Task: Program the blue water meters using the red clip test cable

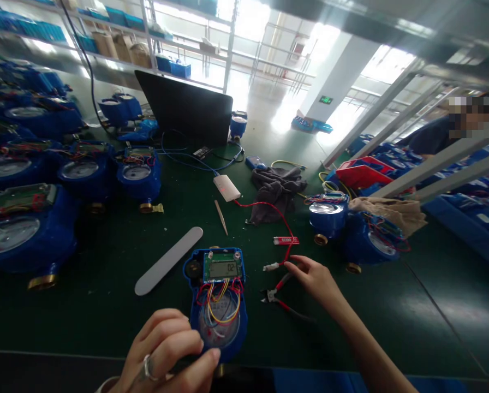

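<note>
Left hand (166, 349), bottom centre, grips the blue water meter (218, 300) at its lower edge. Right hand (316, 278) pinches the red wire (284, 226) above the pliers (279, 297).

blue water meter (218, 297), cover off, lies flat at the bench (105, 316) near edge, lcd board uppermost, coloured wires over dial. red lead (283, 224), white plug end, lies just right.

A glossy blue plastic meter (219, 305) with a clear glass face lay on the matt green tabletop (105, 305); far right, dark crumpled cloth (275, 191).
</note>
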A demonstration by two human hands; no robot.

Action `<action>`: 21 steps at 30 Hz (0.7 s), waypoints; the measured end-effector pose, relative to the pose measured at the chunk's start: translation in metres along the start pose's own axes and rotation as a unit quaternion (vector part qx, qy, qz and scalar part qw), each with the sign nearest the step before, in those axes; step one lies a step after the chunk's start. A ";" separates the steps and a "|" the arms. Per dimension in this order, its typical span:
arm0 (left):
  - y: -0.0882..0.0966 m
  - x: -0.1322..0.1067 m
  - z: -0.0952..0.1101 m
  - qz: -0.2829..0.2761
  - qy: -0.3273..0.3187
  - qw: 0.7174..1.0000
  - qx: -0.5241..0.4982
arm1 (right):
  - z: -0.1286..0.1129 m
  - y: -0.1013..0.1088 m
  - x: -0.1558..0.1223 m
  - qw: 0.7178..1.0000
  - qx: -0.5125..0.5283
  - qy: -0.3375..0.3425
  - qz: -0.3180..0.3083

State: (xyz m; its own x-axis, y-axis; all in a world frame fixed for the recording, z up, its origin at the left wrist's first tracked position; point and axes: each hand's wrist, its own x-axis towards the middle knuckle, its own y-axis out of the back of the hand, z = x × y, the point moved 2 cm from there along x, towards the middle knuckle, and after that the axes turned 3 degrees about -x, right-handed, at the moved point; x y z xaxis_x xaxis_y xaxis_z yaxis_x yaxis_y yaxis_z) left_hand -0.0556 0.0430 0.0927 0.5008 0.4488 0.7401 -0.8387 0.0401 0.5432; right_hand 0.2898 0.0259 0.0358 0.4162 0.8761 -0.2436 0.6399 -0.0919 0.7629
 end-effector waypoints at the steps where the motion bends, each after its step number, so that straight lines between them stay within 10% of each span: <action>1: 0.001 -0.002 0.000 0.013 0.009 1.000 -0.007 | 0.002 -0.002 0.007 0.999 0.037 -0.015 -0.006; 6: -0.001 -0.009 -0.015 0.067 0.192 0.978 -0.046 | -0.011 -0.009 0.017 0.973 0.226 -0.052 -0.016; 11: -0.026 -0.014 -0.032 0.059 0.440 0.879 -0.175 | -0.053 -0.001 -0.002 0.930 0.361 -0.059 -0.045; 16: -0.046 -0.019 -0.032 0.041 0.462 0.863 -0.202 | -0.090 0.006 -0.025 0.900 0.425 0.022 -0.092; 21: -0.048 -0.020 -0.028 0.039 0.496 0.840 -0.218 | -0.114 0.009 -0.037 0.942 0.239 0.216 -0.090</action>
State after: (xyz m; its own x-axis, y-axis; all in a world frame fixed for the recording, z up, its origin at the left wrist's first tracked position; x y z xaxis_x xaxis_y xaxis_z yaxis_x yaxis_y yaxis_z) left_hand -0.0312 0.0567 0.0403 0.1982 0.9791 -0.0449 -0.9675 0.2028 0.1510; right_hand 0.2070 0.0468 0.1197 0.0369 0.9993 0.0011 0.9361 -0.0349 0.3499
